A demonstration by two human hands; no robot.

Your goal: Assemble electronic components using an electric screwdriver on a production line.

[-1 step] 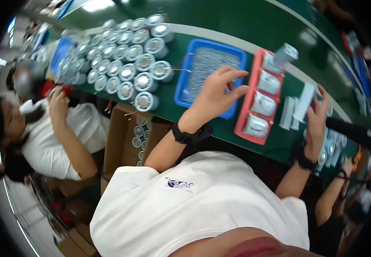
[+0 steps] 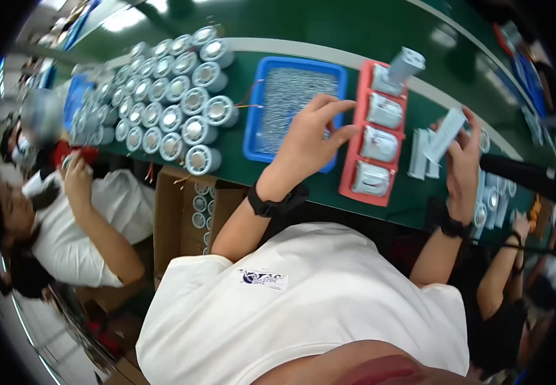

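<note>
My left hand (image 2: 311, 135) hovers over the right side of a blue tray (image 2: 250, 122) filled with small silvery pieces. Its thumb and forefinger are apart, with nothing visible between them, and point toward a red holder (image 2: 350, 168). Several pale, wrapped-looking units (image 2: 379, 142) sit in a row in that holder; a light grey block-shaped part (image 2: 408, 62) stands up at its far end. In my right hand (image 2: 463, 151) is a long pale rectangular bar (image 2: 445, 135), tilted and gripped near its upper end. Similar bars (image 2: 418, 154) lie beneath it on the green table.
Rows of white cylindrical parts with silver tops (image 2: 196, 130) and thin wires crowd the table's left. An open cardboard box (image 2: 174, 215) below holds more. A co-worker (image 2: 92, 218) sits at left. A black rod-like object (image 2: 522, 178) juts in at right, near another person's arm (image 2: 499, 276).
My right hand has raised and tilted the pale bar, turning its broad face into view. My left hand keeps its pose over the tray. The whole view has shifted slightly.
</note>
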